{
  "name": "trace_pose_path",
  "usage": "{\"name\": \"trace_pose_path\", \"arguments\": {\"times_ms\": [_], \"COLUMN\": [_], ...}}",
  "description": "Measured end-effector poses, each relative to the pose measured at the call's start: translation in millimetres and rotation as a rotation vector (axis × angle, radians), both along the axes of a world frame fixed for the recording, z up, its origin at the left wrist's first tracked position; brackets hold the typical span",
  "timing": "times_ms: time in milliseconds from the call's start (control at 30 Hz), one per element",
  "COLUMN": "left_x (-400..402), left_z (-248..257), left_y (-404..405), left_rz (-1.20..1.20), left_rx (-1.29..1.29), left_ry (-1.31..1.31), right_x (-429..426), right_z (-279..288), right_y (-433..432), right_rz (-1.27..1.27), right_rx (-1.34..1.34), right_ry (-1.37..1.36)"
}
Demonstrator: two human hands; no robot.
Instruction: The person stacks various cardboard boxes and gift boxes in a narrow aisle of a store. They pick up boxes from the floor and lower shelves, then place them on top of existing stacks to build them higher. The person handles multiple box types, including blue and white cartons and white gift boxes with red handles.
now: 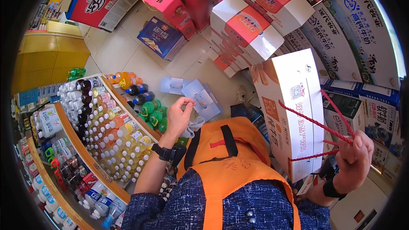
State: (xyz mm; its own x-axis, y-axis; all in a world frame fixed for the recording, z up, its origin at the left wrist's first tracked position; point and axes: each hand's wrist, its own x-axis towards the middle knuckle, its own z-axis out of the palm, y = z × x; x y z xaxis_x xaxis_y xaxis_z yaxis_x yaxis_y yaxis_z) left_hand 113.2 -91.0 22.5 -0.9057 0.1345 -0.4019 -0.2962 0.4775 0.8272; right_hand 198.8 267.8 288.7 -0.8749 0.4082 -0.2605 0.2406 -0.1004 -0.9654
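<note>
My right hand (354, 163) is closed around the red rope handles (314, 123) of a large white and brown milk carton (306, 102). The carton hangs upright to the right of my orange apron (228, 153), its printed side facing me. My left hand (181, 113) is raised in front of the apron with fingers curled and thumb near the fingertips; whether something small is between them I cannot tell. A grey cloth (193, 127) is beside my left wrist. Pale blue boxes (201, 99) lie on the floor beyond that hand.
Shelves of bottled drinks (118, 140) stand at the left, with large soda bottles (153, 110) on the floor beside them. Stacked white and red cartons (246, 25) and milk cartons (354, 32) line the right. A blue box (161, 36) and red gift boxes (169, 6) stand ahead.
</note>
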Motion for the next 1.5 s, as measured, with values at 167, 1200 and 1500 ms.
{"name": "trace_pose_path", "arguments": {"times_ms": [167, 1200, 1500], "left_x": [20.4, 43.1, 37.2], "left_z": [4.1, -166.8, -158.0], "left_y": [-35.4, -13.6, 5.1], "left_rz": [-0.028, -0.676, -0.449], "left_rx": [-0.024, -0.911, -0.922], "left_ry": [-0.072, -0.457, -0.47], "right_x": [-25.1, -95.3, -87.6], "right_z": [-56.8, -524.8, -554.8], "right_y": [-68.3, 122.1, 114.6], "right_rz": [0.225, 0.126, 0.46], "right_rx": [-0.202, 0.832, 0.716], "right_ry": [-0.329, -0.578, -0.691]}}
